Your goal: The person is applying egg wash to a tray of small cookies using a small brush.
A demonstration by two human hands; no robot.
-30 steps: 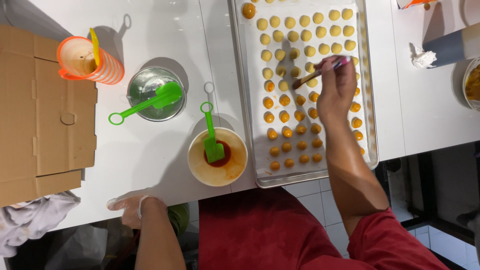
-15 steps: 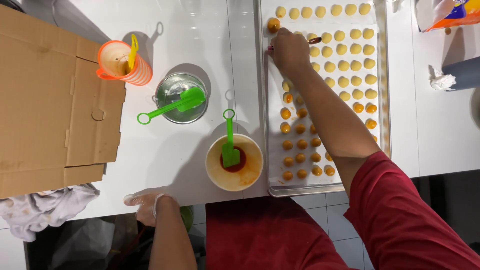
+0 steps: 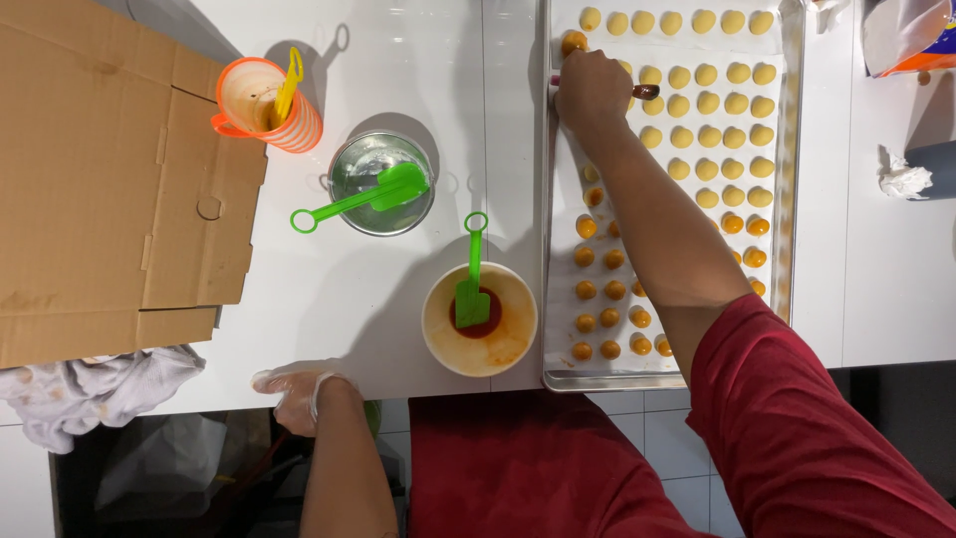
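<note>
A slim brush with a pink handle and dark bristle tip (image 3: 642,92) sits in the right hand (image 3: 592,92), which is closed around it at the upper middle of the frame, over the far left corner of the long metal baking tray (image 3: 794,179). The brush looks light and stiff, best held along the handle like a pen; its wet tip could smear. Under it lie rows of small round yellow dough balls (image 3: 705,105), the nearer ones (image 3: 597,289) a glossier, deeper orange; they look soft and easily dented. The forearm crosses the tray's left columns, so room is tight there, while the tray's raised rim bounds it on the right. Left of the tray stands a cream round bowl holding a green plastic spatula (image 3: 472,289). At the lower left, the gloved left hand (image 3: 299,391) rests loosely spread on the white counter (image 3: 398,60) edge, holding nothing.
</note>
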